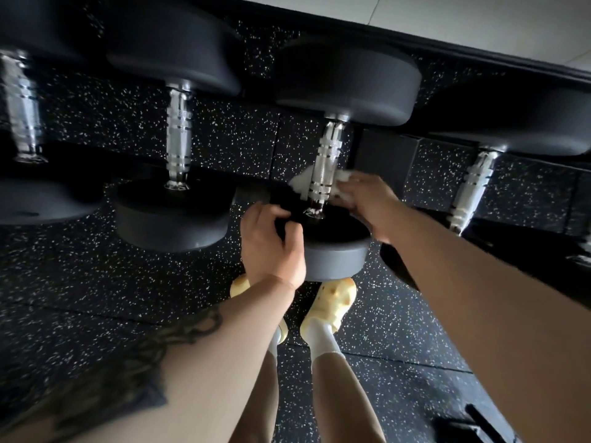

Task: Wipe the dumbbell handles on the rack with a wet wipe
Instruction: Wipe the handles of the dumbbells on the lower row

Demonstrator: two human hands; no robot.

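1. The dumbbell (339, 174) being cleaned lies on the rack (388, 155) with its long axis running from the near edge to the far edge, leaning slightly right as it goes back. One black weight end points toward the person and the other toward the wall.
2. Its chrome handle (326, 155) runs along that same axis between the two weight ends, ridged with grooves along its length.
3. It sits third from the left in a row of four dumbbells, all lying parallel. A second dumbbell (174, 139) is beside it on the left, and another (479, 183) is near the right end of the rack.
4. The white wet wipe (302, 183) is wrapped behind the lower part of the handle, showing on both sides of it.
5. The right hand (367, 203) reaches in from the right with the arm stretched forward. Its fingers pinch the wipe against the right side of the handle.
6. The left hand (271, 241) comes up from below with a bent wrist. Its fingers curl over the rim of the near weight end, gripping it.
7. Under the rack lies speckled black floor (96, 298), where two yellow shoes (335, 298) with white socks stand below the near weight end.
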